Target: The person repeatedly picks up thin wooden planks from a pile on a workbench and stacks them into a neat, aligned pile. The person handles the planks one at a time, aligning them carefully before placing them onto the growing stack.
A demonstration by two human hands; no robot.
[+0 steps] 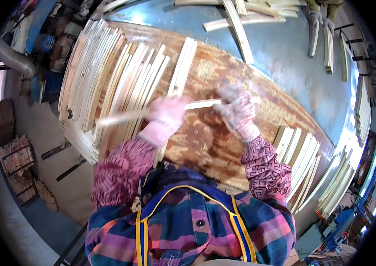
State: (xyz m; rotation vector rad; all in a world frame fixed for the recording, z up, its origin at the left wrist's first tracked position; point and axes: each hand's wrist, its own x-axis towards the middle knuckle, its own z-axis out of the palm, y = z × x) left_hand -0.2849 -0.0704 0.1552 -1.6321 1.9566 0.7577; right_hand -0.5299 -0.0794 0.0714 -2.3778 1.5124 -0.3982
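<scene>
Pale wooden strip (202, 104) runs through the motion-blurred left grip (168, 111) and the right grip (236, 107), both gloved and pinching it above the brown table (208, 70); slats (88, 66) lie left of the left grip.
</scene>
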